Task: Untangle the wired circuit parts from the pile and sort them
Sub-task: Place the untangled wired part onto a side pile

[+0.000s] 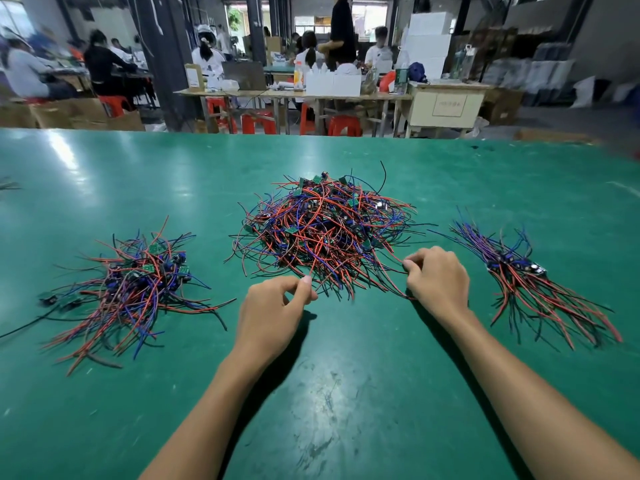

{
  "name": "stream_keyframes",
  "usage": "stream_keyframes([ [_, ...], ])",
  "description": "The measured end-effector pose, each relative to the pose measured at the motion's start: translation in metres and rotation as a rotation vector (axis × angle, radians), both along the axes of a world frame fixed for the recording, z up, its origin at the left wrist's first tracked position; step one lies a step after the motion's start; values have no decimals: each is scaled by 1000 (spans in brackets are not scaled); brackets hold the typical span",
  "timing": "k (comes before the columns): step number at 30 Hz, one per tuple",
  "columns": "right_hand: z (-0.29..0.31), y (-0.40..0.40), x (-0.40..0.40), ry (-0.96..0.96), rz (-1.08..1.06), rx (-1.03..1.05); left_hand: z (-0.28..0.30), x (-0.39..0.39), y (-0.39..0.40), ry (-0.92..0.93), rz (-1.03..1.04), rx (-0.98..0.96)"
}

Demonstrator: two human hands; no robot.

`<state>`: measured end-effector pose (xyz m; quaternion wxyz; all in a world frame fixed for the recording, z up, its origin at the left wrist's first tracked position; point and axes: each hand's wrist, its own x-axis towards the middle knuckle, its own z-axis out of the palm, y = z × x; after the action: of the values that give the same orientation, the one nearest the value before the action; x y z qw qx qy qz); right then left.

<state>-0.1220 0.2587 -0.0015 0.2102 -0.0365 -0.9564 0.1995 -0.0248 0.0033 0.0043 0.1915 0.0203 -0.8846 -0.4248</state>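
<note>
Left of the central pile point(325, 233) on the green table point(346, 393) lies a loose heap point(138, 289); right of it, a combed bundle point(519, 271). My left hand point(273, 306) pinches a red wire point(313, 268) at the pile's near edge. My right hand point(438, 278) pinches another strand there.

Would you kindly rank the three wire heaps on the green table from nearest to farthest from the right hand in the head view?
From the right hand:
1. Big tangled central pile of red, blue and black wires, touching its fingertips.
2. Neat combed bundle, to its right.
3. Loose heap, far left.
</note>
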Motion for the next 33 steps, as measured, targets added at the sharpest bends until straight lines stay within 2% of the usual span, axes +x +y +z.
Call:
stream_keyframes([
  [4,1,2,11,104,33,-277,0,2,5,18,-13,-26],
  [7,10,-1,24,252,73,-273,1,5,8,19,-23,-51],
  [12,37,-14,45,665,173,-214,5,10,16,80,-15,-91],
  [16,50,-29,59,771,303,-285,9,14,20,216,-103,-93],
  [18,54,-37,66,779,369,-338,12,15,22,228,-221,-58],
  [20,56,-44,69,770,401,-411,15,17,26,195,-331,66],
  [24,57,-46,67,729,392,-544,21,19,27,61,-316,294],
  [27,54,-40,63,562,365,-678,27,18,25,98,-324,443],
  [28,53,-38,62,482,347,-689,28,19,24,123,-347,502],
  [30,52,-37,62,388,319,-580,30,20,21,171,-363,586],
  [31,53,-36,63,372,324,-529,31,20,20,196,-341,606],
  [33,60,-35,68,368,418,-562,33,19,18,258,-268,613],
])
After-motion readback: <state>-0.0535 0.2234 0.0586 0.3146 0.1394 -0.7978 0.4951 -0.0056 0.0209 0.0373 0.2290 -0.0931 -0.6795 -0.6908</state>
